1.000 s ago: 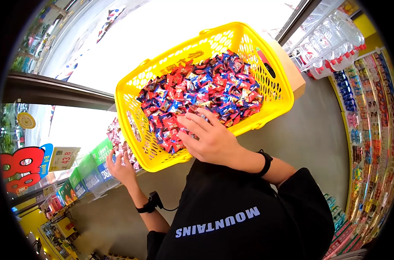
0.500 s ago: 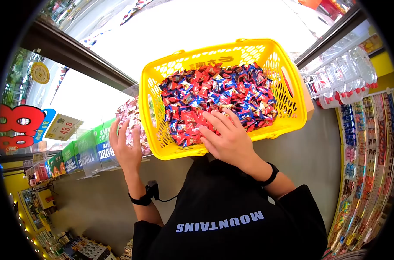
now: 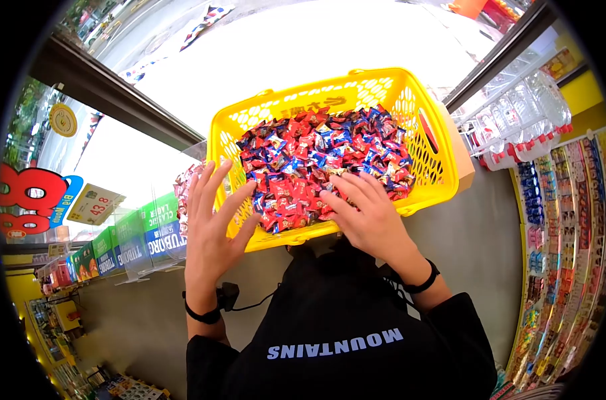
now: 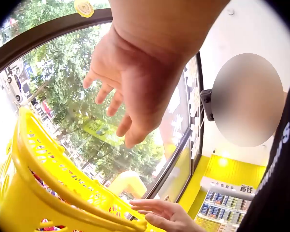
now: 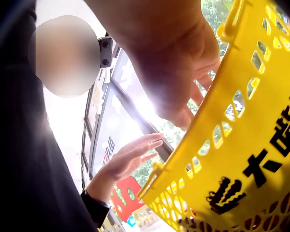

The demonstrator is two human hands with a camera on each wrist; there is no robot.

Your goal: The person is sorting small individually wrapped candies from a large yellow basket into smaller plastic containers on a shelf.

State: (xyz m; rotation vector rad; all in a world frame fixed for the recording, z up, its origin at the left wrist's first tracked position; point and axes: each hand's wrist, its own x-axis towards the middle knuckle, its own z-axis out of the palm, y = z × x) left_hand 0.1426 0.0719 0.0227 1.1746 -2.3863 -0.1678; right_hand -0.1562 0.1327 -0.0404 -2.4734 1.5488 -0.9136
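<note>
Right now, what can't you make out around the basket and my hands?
- Fingertips of the right hand: the basket hides them in the right wrist view, so contact with the sweets is unclear.
- Basket floor: covered by sweets in the head view.
- Small print on the wrappers: too small in the head view.
- Most of the cardboard box: behind the basket in the head view.

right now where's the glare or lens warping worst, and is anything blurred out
Head view: white glare beyond the yellow basket, shelves bowed at the edge, black corners; left wrist view: window frame bent into an arc, a smooth oval blur hiding the face; right wrist view: bright flare by the glass, right hand in shadow, another oval blur
</note>
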